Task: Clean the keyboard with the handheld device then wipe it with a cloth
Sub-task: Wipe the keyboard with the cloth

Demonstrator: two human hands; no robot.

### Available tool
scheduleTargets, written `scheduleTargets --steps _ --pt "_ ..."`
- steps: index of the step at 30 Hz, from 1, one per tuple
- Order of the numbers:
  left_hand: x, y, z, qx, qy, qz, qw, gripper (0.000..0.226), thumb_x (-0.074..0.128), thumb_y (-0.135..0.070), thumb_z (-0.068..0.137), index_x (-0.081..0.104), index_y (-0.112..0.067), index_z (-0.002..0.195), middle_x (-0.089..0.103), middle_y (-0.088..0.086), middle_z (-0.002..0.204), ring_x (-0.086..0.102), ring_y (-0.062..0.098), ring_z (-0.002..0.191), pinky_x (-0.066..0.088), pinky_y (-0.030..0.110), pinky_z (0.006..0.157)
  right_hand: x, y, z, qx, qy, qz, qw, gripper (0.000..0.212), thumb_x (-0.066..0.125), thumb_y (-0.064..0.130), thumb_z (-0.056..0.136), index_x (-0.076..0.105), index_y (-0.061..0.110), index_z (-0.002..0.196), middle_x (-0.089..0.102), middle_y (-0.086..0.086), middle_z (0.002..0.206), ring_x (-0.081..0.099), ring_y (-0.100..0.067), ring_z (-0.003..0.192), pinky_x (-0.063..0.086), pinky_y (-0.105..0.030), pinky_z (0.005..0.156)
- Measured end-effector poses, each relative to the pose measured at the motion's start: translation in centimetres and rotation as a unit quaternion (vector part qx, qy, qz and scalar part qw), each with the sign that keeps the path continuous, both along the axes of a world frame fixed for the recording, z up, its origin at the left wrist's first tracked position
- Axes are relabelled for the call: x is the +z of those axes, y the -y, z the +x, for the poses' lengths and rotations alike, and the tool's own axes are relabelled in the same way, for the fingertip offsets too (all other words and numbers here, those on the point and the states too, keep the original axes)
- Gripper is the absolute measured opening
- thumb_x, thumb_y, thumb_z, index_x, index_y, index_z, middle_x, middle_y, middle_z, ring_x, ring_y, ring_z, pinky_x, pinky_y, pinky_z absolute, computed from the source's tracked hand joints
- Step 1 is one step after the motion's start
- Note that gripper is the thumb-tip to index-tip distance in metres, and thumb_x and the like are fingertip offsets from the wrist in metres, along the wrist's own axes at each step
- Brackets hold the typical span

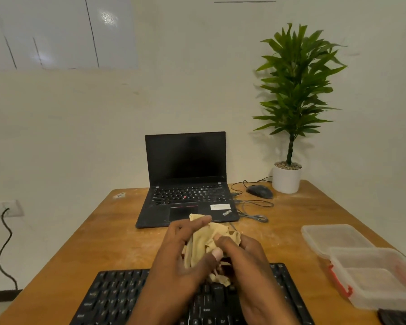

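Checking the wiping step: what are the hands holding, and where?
Both the left hand and right hand grip a bunched cloth around its middle, above the keyboard.

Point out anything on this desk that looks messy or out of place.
Pale dust or crumbs speckle the desk between the laptop and keyboard. The mouse cable lies in loose tangled loops right of the laptop. Nothing looks damaged.

**Dim, warm light with wide-angle bending**

The room is softly lit and yellow-tinted. Two pale glare patches sit on the glossy wall panel (56,31). The potted plant (295,90) throws a faint shadow on the wall. Straight lines bow toward the edges; the plastic containers (361,261) and both hands look slightly blurred.
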State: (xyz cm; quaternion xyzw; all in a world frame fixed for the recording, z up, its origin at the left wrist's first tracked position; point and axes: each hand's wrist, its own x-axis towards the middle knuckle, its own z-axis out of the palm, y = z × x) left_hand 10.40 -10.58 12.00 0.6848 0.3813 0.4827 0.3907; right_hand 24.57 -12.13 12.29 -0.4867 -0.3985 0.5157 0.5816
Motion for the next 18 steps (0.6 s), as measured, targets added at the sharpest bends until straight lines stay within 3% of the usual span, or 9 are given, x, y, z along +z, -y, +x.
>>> scheduleTargets --steps 2,4,6,10,12,13,15,18 --pt "0.6 -0.1 -0.1 0.014 0.057 -0.02 0.998 0.034 0.072 -0.027 0.087 0.071 -0.041 0.118 0.061 -0.017 0.119 0.064 -0.004 0.103 0.055 0.012 0.071 -0.2 -0.2 0.5 -0.015 -0.032 -0.012 0.999 0.019 0.059 0.013 0.096 0.074 0.002 0.098 0.076 -0.021 0.091 0.075 -0.034 0.082 0.062 -0.044 0.068" --pt "0.9 -0.3 -0.4 0.027 0.078 -0.024 0.996 0.029 0.07 -0.033 0.087 0.073 -0.046 0.113 0.066 -0.017 0.122 0.064 -0.002 0.108 0.056 0.02 0.079 -0.4 -0.6 1.2 -0.03 -0.042 -0.011 0.999 0.019 0.058 0.012 0.095 0.072 0.001 0.1 0.075 -0.024 0.097 0.073 -0.04 0.091 0.058 -0.057 0.084" --pt "1.0 -0.4 -0.4 0.029 0.089 -0.04 0.995 0.03 0.071 -0.031 0.089 0.072 -0.05 0.113 0.067 -0.022 0.124 0.061 -0.001 0.116 0.049 0.027 0.096 -0.5 -0.9 2.1 -0.041 -0.042 -0.006 0.998 0.019 0.055 0.009 0.096 0.072 0.001 0.099 0.074 -0.025 0.099 0.072 -0.038 0.09 0.056 -0.055 0.085" --pt "0.8 -0.6 0.0 0.003 0.141 -0.1 0.985 0.038 0.08 -0.026 0.086 0.072 -0.044 0.119 0.068 -0.018 0.129 0.059 0.012 0.128 0.042 0.045 0.114 -0.4 -1.3 3.5 -0.043 -0.066 -0.002 0.997 0.02 0.054 0.008 0.098 0.074 0.005 0.101 0.074 -0.024 0.101 0.072 -0.038 0.095 0.055 -0.061 0.088" --pt "0.8 -0.7 0.5 0.002 0.154 -0.111 0.982 0.04 0.078 -0.022 0.086 0.073 -0.043 0.12 0.067 -0.018 0.131 0.056 0.008 0.13 0.04 0.04 0.116 -0.4 -1.5 4.2 -0.038 -0.094 -0.006 0.995 0.021 0.055 0.008 0.099 0.076 0.006 0.101 0.075 -0.023 0.101 0.072 -0.04 0.098 0.055 -0.062 0.09" --pt "0.9 -0.6 0.9 0.0 0.167 -0.121 0.979 0.041 0.076 -0.018 0.085 0.074 -0.041 0.119 0.07 -0.016 0.127 0.062 0.006 0.122 0.049 0.032 0.107 -0.3 -1.5 4.6 -0.033 -0.109 -0.01 0.993 0.02 0.055 0.007 0.098 0.076 0.005 0.101 0.074 -0.024 0.102 0.071 -0.042 0.099 0.054 -0.063 0.091" --pt "1.0 -0.6 1.6 -0.013 0.182 -0.146 0.972 0.043 0.073 -0.005 0.086 0.074 -0.032 0.12 0.077 -0.013 0.11 0.072 0.0 0.095 0.057 0.013 0.073 -0.4 -1.4 5.6 -0.026 -0.133 -0.012 0.991 0.019 0.058 0.007 0.097 0.074 0.002 0.106 0.072 -0.028 0.106 0.07 -0.044 0.1 0.052 -0.067 0.093" --pt "1.6 -0.1 3.2 -0.021 0.189 -0.186 0.964 0.046 0.071 0.004 0.085 0.074 -0.026 0.119 0.079 -0.009 0.095 0.074 -0.001 0.077 0.055 0.012 0.056 0.4 -0.7 7.5 -0.038 -0.127 -0.012 0.991 0.019 0.061 0.004 0.094 0.072 0.0 0.11 0.072 -0.027 0.106 0.071 -0.043 0.1 0.052 -0.064 0.095"
